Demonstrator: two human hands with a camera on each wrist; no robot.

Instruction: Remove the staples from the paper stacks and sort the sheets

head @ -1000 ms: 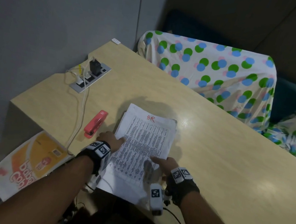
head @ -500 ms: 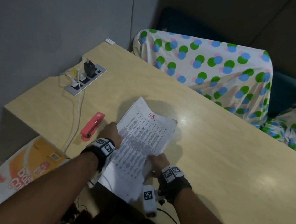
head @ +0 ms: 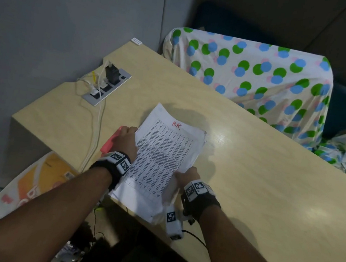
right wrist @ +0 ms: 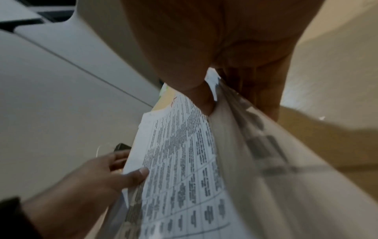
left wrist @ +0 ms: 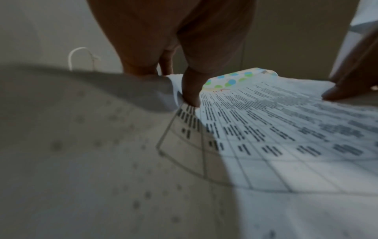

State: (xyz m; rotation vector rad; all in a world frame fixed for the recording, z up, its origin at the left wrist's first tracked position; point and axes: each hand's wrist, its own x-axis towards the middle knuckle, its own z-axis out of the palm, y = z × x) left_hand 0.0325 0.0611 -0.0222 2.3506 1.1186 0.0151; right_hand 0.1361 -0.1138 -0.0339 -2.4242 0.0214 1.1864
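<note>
A stack of printed sheets (head: 161, 155) with "H.R" in red at the top is held tilted just above the wooden table (head: 248, 181). My left hand (head: 126, 142) grips its left edge, with the thumb (left wrist: 191, 97) on the top sheet and the fingers underneath. My right hand (head: 185, 176) pinches the near right edge, thumb (right wrist: 206, 100) on top, and the sheets (right wrist: 184, 153) bend there. A red stapler (head: 108, 145) lies on the table left of the stack, half hidden behind my left hand. No staple shows in any view.
A socket panel (head: 108, 85) with plugs and white cables sits at the table's left end. A chair under a dotted cloth (head: 248, 74) stands behind the table. An orange and white bag (head: 34, 182) lies on the floor at the left.
My left hand has slid further up the stack's left edge and now covers part of the stapler. The stack has lifted and turned a little to the right.
</note>
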